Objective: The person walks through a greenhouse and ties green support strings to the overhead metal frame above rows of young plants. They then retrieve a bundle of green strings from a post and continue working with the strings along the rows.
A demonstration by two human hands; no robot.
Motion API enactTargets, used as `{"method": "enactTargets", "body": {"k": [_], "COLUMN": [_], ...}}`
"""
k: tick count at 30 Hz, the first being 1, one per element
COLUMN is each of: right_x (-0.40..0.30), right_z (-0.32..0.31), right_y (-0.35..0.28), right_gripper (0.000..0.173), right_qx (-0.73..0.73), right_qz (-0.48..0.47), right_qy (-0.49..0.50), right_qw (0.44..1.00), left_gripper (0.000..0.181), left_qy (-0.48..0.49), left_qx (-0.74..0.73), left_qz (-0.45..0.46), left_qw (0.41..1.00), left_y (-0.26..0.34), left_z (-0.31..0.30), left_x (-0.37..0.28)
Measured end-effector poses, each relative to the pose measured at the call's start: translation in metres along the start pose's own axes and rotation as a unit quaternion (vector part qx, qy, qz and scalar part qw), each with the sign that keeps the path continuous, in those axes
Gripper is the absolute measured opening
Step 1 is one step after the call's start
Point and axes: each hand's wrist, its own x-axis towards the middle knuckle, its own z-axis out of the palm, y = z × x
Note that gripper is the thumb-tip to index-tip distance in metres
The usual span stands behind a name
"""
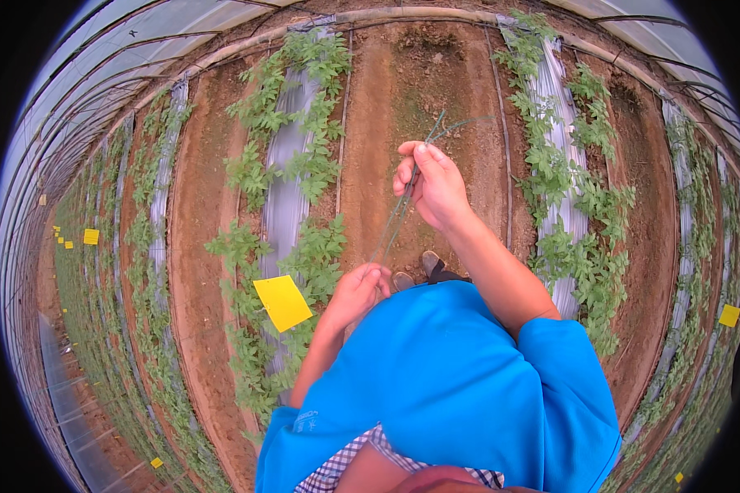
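Thin green strands (396, 217), which look like garden wire or twine, stretch between my two hands over the soil path. My right hand (431, 182) pinches them between thumb and forefinger, and two loose ends stick out beyond the fingertips. Lower and to the left, close to my blue shirt, my left hand (359, 291) grips the other end with thumb and fingers. A yellow card (282, 303) hangs just left of that hand, above the leafy plants (317, 252) of the left bed. Whether the strands form one folded piece I cannot tell.
Plant rows grow through silvery plastic mulch (287, 154) on the left and another mulch strip (555, 98) on the right. A thin hose (502, 123) runs along the bare soil path (370, 123). A pipe (407, 12) crosses the far end. More yellow cards (91, 236) hang farther off.
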Motion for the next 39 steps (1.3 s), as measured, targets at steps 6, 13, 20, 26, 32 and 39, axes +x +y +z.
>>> {"method": "enactTargets", "body": {"k": [6, 13, 20, 26, 32, 39], "right_x": [-0.007, 0.000, 0.017, 0.023, 0.104, 0.279], "right_z": [0.013, 0.017, 0.050, 0.079, 0.124, 0.116], "right_y": [-0.015, -0.035, -0.061, -0.117, -0.165, -0.190], "right_gripper": [0.030, 0.030, 0.035, 0.025, 0.026, 0.028], "right_qx": [0.008, 0.021, -0.237, -0.508, -0.506, -0.226], "right_qz": [-0.045, -0.100, -0.171, -0.087, -0.045, -0.087], "right_qy": [0.009, -0.039, -0.058, -0.099, -0.101, -0.271], "right_qw": [0.999, 0.994, 0.955, 0.851, 0.855, 0.931], "left_gripper": [0.034, 0.030, 0.028, 0.020, 0.022, 0.023], "left_qy": [0.008, 0.010, 0.005, 0.053, 0.126, 0.170], "left_qx": [0.038, 0.016, 0.063, 0.157, 0.200, 0.310], "left_qz": [-0.028, -0.027, -0.048, 0.045, 0.081, 0.085], "left_qw": [0.999, 0.999, 0.997, 0.985, 0.968, 0.931], "left_y": [-0.009, -0.031, -0.035, -0.041, -0.015, 0.039], "left_z": [0.003, -0.011, -0.052, -0.097, -0.152, -0.203], "left_x": [-0.009, -0.004, -0.005, 0.006, 0.076, 0.240]}}
